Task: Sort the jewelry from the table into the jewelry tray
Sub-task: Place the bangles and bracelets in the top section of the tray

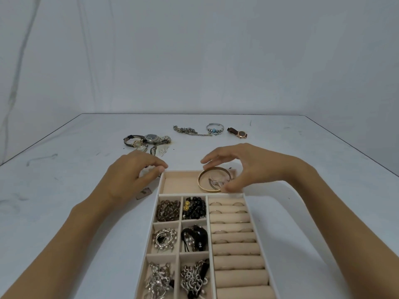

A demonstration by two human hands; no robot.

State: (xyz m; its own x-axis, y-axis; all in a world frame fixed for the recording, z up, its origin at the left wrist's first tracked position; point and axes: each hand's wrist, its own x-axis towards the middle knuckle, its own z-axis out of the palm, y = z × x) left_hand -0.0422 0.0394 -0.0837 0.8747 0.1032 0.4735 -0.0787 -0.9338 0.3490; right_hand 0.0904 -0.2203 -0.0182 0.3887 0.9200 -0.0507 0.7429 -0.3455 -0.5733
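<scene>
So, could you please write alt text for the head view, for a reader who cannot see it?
A person's right hand holds a gold bangle in the far compartment of a partly filled jewelry tray, the left hand beside its far left corner. Watches, a chain and a bracelet lie on the white table beyond.

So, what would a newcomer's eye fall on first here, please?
First, the two hands over the far end of the jewelry tray: the right hand arches over a gold bangle lying in the long far compartment, while the left hand sits at the tray's far left corner. Beyond them, watches, a chain and a beaded bracelet lie unsorted on the table.
</scene>
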